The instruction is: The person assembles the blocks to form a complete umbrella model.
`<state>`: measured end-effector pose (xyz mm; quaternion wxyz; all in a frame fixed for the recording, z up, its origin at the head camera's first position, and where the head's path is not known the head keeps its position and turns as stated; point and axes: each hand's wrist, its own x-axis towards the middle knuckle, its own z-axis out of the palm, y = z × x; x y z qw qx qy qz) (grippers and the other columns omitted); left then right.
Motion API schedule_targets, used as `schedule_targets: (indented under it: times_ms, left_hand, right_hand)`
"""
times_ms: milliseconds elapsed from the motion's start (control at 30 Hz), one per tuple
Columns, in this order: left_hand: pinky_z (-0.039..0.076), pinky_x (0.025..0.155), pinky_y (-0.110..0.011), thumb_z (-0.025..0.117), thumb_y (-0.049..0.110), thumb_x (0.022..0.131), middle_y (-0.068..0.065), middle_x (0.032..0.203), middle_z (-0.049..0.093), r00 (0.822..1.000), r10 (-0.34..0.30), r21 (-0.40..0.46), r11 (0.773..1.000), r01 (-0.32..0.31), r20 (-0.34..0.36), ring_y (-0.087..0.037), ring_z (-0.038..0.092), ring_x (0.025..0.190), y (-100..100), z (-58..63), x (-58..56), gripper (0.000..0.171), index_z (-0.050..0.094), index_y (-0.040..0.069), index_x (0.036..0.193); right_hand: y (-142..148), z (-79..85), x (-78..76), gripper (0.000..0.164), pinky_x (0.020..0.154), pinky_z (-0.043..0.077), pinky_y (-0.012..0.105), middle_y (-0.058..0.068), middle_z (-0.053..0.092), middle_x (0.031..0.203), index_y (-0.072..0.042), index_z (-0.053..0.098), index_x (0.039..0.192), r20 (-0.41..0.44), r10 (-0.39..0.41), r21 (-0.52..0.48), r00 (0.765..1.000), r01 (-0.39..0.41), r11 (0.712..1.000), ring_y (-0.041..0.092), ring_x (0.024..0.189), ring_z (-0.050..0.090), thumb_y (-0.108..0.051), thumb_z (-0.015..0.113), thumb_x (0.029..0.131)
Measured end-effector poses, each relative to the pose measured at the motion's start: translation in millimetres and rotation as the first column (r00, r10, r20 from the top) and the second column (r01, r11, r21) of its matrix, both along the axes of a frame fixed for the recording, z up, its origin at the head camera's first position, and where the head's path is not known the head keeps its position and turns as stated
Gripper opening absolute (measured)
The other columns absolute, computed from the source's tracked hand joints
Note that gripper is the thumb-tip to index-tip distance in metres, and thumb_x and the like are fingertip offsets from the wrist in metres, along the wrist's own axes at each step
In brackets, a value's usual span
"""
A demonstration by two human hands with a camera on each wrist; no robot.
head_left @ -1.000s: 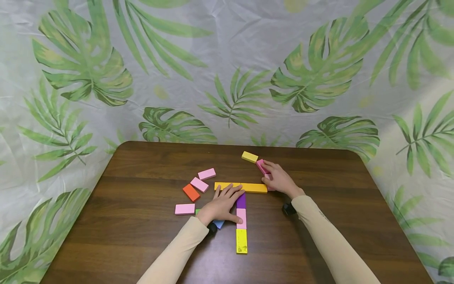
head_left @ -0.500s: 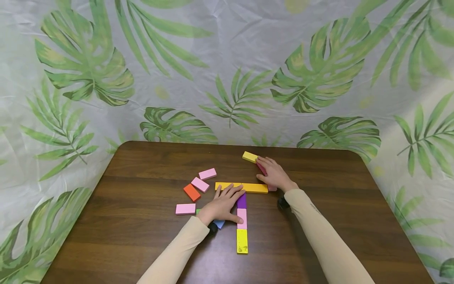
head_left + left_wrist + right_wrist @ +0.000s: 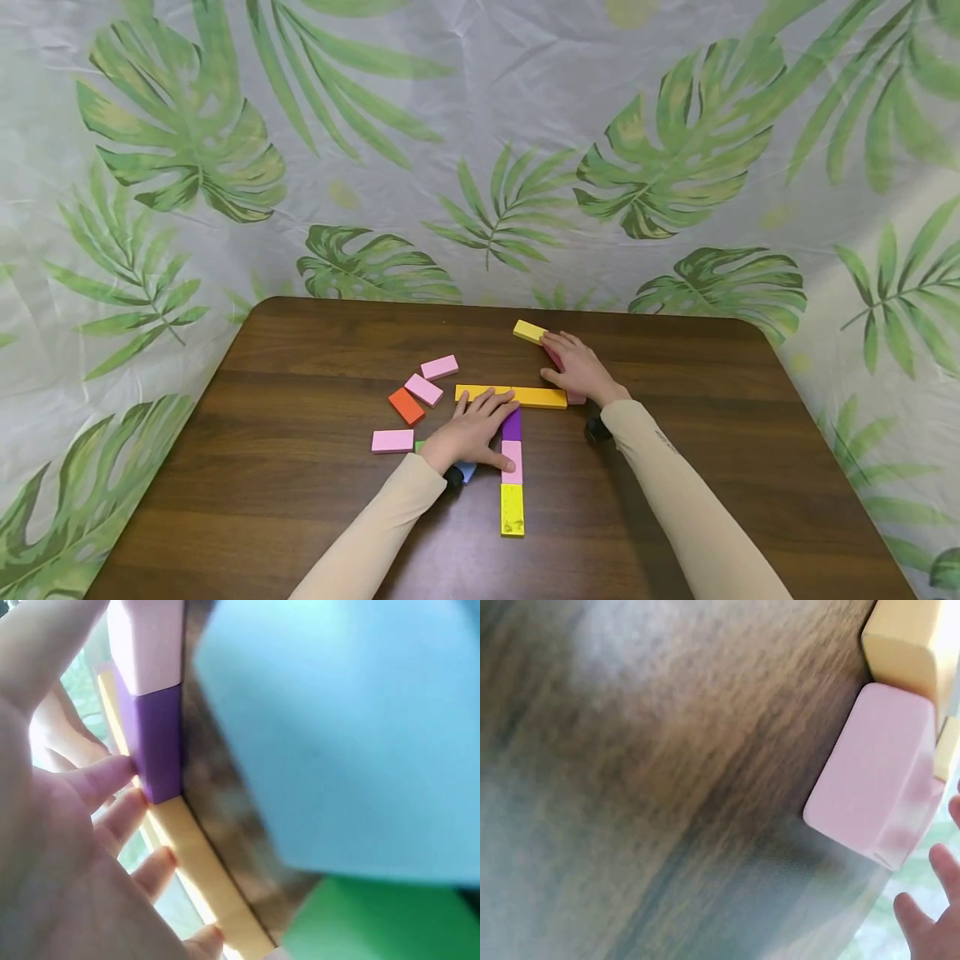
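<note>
My left hand (image 3: pixel 472 437) lies with spread fingers over a row of wooden blocks. Its fingertips touch the orange blocks (image 3: pixel 540 397) and the purple block (image 3: pixel 157 742), and its thumb rests at the light pink block (image 3: pixel 512 458). A yellow block (image 3: pixel 512 510) ends that row. My right hand (image 3: pixel 581 371) reaches over a dark pink block (image 3: pixel 553 357), fingertips near the pale yellow block (image 3: pixel 528 332), thumb held apart. Below that hand a light pink block (image 3: pixel 874 769) meets the orange row's right end. In the right wrist view the visible fingers are spread and hold nothing.
Left of the row lie loose light pink blocks (image 3: pixel 438 367) and a red-orange block (image 3: pixel 407 407). A blue block (image 3: pixel 352 735) and a green block (image 3: pixel 375 922) sit beneath my left wrist. A leaf-patterned cloth (image 3: pixel 495 125) hangs behind the brown table (image 3: pixel 262 500).
My right hand has shifted slightly left and away from me along the pink blocks, its fingertips now near the pale yellow block. The left hand has stayed in place.
</note>
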<state>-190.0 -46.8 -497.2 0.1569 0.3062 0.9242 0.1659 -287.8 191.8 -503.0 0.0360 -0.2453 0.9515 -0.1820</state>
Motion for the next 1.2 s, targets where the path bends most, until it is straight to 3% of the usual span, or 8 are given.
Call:
schedule_targets:
  times_ms: [167,367,500,733,933,1200]
  left_hand:
    - [0.009,0.109,-0.06,0.072,0.052,0.079,-0.005,0.155,0.026,1.0,-0.003,0.015,1.0,0.003,-0.004,-0.031,0.015,0.142,-1,6.9,0.4,0.088,0.035,0.013,0.149]
    - [0.008,0.109,-0.062,0.07,0.051,0.082,-0.006,0.155,0.026,0.999,-0.015,0.063,0.998,0.018,-0.035,-0.033,0.012,0.143,-9,4.3,0.3,0.084,0.036,0.011,0.148]
    - [0.009,0.108,-0.062,0.07,0.047,0.083,-0.008,0.154,0.027,0.998,0.001,0.11,0.994,0.006,-0.066,-0.034,0.017,0.142,-21,5.9,-0.8,0.081,0.037,0.009,0.147]
    - [0.009,0.107,-0.063,0.07,0.034,0.087,-0.014,0.153,0.028,0.993,0.105,0.181,0.979,-0.093,-0.057,-0.034,0.023,0.14,-56,15.5,-7.7,0.075,0.036,0.002,0.146]
    - [0.012,0.106,-0.066,0.066,0.027,0.091,-0.019,0.15,0.031,0.979,0.194,0.174,0.968,-0.181,-0.062,-0.04,0.028,0.136,-83,18.0,-18.1,0.067,0.038,0.001,0.145]
    - [0.018,0.104,-0.066,0.06,0.021,0.094,-0.019,0.148,0.035,0.97,0.233,0.148,0.964,-0.221,-0.068,-0.042,0.033,0.132,-93,19.4,-33.0,0.054,0.043,0.002,0.143]
  right_hand:
    - [1,2.3,6.3,0.065,0.107,0.021,0.059,0.019,0.034,0.149,0.002,0.038,0.144,-0.021,0.031,-0.046,0.999,-0.032,0.998,0.038,0.138,0.024,-0.027,0.063,0.09]
    - [3,6.9,17.6,0.064,0.108,0.022,0.056,0.022,0.037,0.147,0.004,0.04,0.142,-0.053,0.065,-0.093,0.997,-0.069,0.993,0.04,0.136,0.028,-0.022,0.064,0.089]
    - [5,9.3,26.8,0.064,0.108,0.023,0.055,0.02,0.038,0.147,0.002,0.041,0.143,-0.044,0.076,-0.111,0.996,-0.081,0.991,0.04,0.136,0.029,-0.023,0.066,0.089]
    - [0,10.1,47.1,0.064,0.108,0.023,0.055,0.02,0.037,0.147,0.002,0.041,0.142,-0.052,0.153,-0.117,0.987,-0.158,0.981,0.039,0.135,0.032,-0.022,0.067,0.088]
    - [-10,10.9,66.9,0.066,0.108,0.022,0.055,0.018,0.035,0.149,-0.001,0.04,0.144,-0.017,0.207,-0.124,0.978,-0.207,0.97,0.04,0.137,0.028,-0.025,0.066,0.088]
    - [-25,7.2,84.6,0.069,0.109,0.02,0.056,0.013,0.033,0.151,-0.005,0.041,0.145,0.012,0.278,-0.102,0.961,-0.275,0.956,0.04,0.139,0.023,-0.038,0.064,0.089]
